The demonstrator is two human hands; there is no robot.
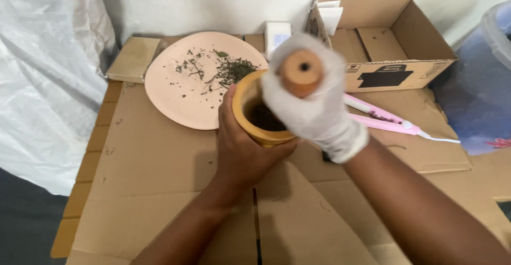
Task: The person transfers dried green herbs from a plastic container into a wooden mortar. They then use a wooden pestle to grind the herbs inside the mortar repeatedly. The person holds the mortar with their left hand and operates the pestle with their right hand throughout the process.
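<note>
Gripping the wooden pestle [301, 72], the gloved right hand [311, 102] wraps its fingers closed around it above the mortar [250, 117]; left hand [242, 145] fingers clasp the mortar, just beside the pink plate [183, 92].

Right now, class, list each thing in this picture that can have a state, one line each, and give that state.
Wooden mortar: upright, dark crushed matter inside.
Wooden pestle: upright, lower end in the mortar.
Left hand: bare, wrapped around the mortar.
Right hand: in a white glove, closed on the pestle.
Pink plate: flat, scattered with dried leaf bits.
Cardboard box: open.
Pink appliance: lying flat, closed.
</note>
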